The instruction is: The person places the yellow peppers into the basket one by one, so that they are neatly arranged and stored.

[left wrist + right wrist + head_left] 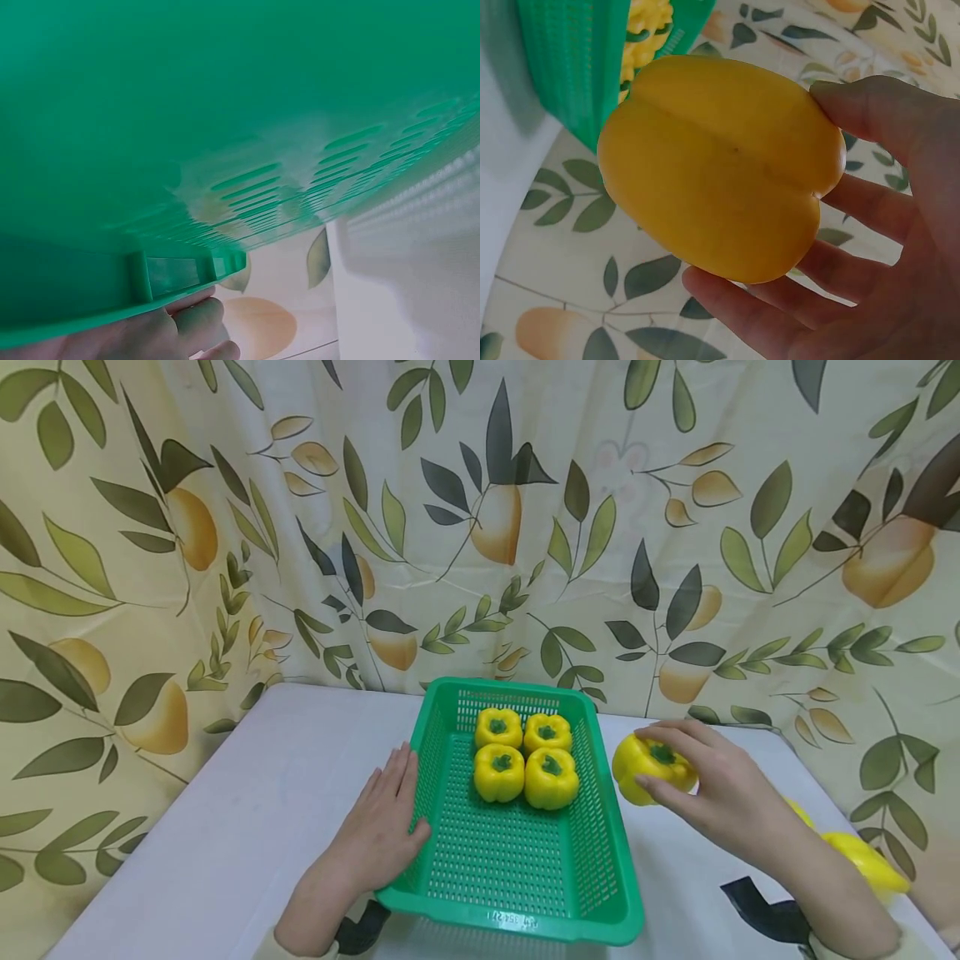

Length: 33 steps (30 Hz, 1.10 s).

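Observation:
My right hand (727, 781) grips a yellow bell pepper (647, 768) between thumb and fingers, just right of the green basket (615, 827). In the right wrist view that bell pepper (720, 165) fills the middle, its smooth side toward the camera. Four is avoided here: several yellow bell peppers (551, 777) stand stem up in two rows at the basket's far half. My left hand (378, 839) lies with straight fingers along the basket's left rim. From the left wrist, the fingers (199, 322) show under the rim's edge, beside the slotted wall.
More yellow bell peppers (866, 860) lie at the table's right, partly behind my right forearm. The white table (225, 827) ends at a curtain (480, 527) printed with leaves and fruit. Dark straps (765, 914) hang at both wrists.

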Each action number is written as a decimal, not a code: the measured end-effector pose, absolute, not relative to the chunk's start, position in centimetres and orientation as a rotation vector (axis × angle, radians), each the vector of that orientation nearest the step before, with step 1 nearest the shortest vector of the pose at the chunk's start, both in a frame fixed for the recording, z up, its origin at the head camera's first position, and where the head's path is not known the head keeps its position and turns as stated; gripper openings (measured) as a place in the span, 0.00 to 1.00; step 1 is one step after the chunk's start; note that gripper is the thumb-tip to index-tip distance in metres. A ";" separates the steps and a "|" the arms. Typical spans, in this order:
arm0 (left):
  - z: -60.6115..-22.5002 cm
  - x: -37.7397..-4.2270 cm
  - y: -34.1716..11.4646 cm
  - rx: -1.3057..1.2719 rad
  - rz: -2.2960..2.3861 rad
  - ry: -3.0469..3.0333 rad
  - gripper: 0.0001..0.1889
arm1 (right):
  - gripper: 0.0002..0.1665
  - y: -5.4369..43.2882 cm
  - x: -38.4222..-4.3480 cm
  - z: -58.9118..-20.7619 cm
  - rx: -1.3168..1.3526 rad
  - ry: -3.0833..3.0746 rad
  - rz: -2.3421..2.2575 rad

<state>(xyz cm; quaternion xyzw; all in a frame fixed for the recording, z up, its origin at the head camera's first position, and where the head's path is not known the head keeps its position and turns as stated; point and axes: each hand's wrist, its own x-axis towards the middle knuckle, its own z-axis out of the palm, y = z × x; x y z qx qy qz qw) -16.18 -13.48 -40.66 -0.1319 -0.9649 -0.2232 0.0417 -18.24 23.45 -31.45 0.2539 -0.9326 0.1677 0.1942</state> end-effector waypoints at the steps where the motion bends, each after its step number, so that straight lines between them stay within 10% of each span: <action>1: -40.7 -16.2 -13.5 -0.403 -0.684 -2.953 0.40 | 0.30 23.3 -18.2 -31.4 0.720 -2.615 0.478; 33: -40.7 -16.2 -13.5 -0.408 -0.695 -2.949 0.40 | 0.27 17.4 -18.6 -33.5 0.898 -2.696 0.504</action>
